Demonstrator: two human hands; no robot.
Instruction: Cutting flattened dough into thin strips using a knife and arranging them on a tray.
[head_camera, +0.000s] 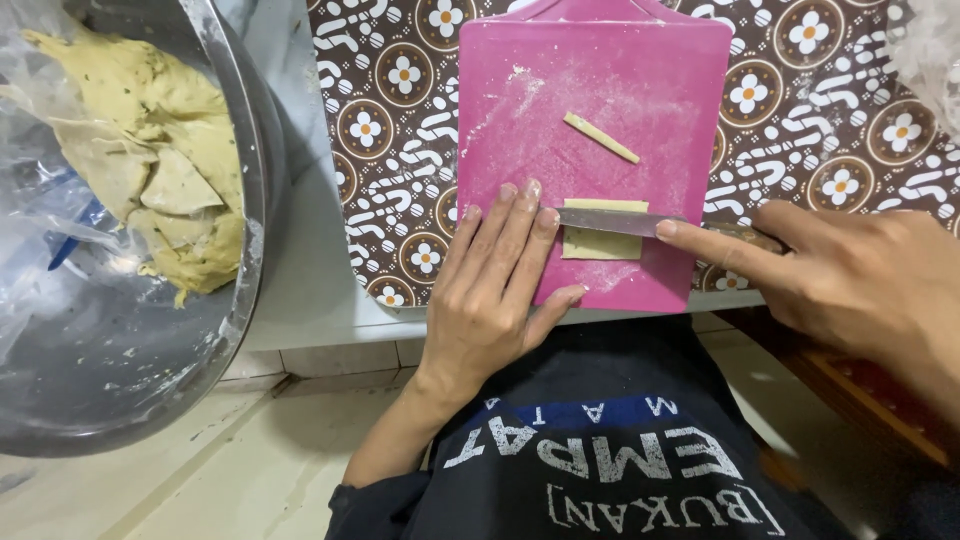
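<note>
A: So where was the dough square (601, 243)?
B: Six o'clock on the pink board (600, 110), left hand (495, 290) flat pinning it, right hand (860, 275) fingers gripping the knife (610, 221) across it.

Clear plastic bag (60, 200) lining the metal bowl (250, 230) at left, holding yellowish dough; no labels, signs, screens.

Left hand (497, 290) steadying pink plastic cutting board (600, 110); right hand (850, 275) pressing steel knife blade (608, 221) across flat yellow dough rectangle (601, 243)
</note>
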